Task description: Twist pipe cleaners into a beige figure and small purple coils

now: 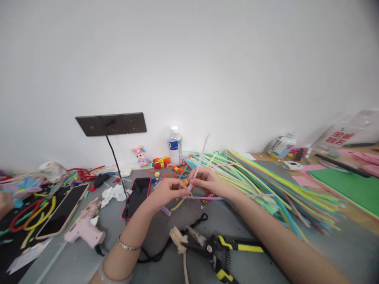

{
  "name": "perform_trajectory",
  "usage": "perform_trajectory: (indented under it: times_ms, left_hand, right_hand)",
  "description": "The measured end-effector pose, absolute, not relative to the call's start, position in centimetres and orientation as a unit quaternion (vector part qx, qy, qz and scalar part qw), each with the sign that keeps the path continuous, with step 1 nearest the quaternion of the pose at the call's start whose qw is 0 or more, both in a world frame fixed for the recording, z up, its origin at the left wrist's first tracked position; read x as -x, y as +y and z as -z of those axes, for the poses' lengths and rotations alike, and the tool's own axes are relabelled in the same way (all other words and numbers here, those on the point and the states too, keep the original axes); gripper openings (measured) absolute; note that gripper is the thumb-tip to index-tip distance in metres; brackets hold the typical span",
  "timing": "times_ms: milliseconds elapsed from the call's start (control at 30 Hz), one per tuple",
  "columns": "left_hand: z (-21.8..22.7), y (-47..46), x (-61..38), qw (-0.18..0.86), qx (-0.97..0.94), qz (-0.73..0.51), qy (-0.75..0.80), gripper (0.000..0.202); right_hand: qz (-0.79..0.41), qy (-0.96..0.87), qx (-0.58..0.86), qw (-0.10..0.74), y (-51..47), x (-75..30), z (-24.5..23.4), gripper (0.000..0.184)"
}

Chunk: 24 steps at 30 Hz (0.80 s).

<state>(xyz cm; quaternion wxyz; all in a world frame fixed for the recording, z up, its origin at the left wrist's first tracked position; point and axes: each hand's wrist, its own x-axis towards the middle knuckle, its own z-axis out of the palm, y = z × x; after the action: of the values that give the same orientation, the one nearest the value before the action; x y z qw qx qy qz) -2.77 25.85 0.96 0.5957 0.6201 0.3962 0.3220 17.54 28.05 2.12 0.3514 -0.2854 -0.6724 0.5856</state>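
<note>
My left hand [168, 191] and my right hand [207, 180] meet above the grey table [349, 248], both pinched on light purple pipe cleaners [199, 162]. One stem rises up and to the right from my fingers; another runs sideways to the right at table height. A small yellow and orange bead-like piece shows between my fingertips. A bracelet sits on my left wrist.
A big pile of coloured pipe cleaners [266, 185] lies to the right. Black-and-yellow pliers [225, 248], a pink glue gun [84, 227], a pink-cased phone [137, 195], another phone [63, 211], a water bottle [175, 146], a wall socket strip [111, 124] and a green sheet [352, 185] surround my hands.
</note>
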Motion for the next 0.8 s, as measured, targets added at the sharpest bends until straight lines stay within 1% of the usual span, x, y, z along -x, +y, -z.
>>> perform_trajectory:
  times_ms: [233,433,567,633,733,800]
  left_hand:
    - [-1.3,25.5,2.7,0.642,-0.586,-0.303,0.391,0.032]
    - [-0.9,25.5,2.6,0.668,-0.543,-0.332,0.385,0.034]
    - [-0.8,25.6,2.5,0.658,-0.549,-0.337,0.390,0.034]
    - [-1.1,25.6,2.5,0.647,-0.566,-0.326,0.393,0.033]
    - [-1.6,25.5,2.6,0.655,-0.568,-0.301,0.397,0.033]
    - [-1.8,25.3,2.6,0.672,-0.551,-0.290,0.399,0.036]
  right_hand:
    - [-0.583,-0.650,0.282,0.397,28.5,-17.6,-1.1,0.031]
    - [-0.564,-0.666,0.272,0.406,28.6,-17.5,-0.7,0.031]
    - [-0.531,-0.694,0.254,0.414,28.4,-17.3,-0.7,0.025]
    - [-0.537,-0.694,0.243,0.414,28.2,-17.2,-0.8,0.026]
    - [-0.571,-0.682,0.228,0.396,28.1,-17.4,-1.2,0.033]
    - [-0.585,-0.683,0.224,0.376,28.0,-17.5,-1.5,0.031]
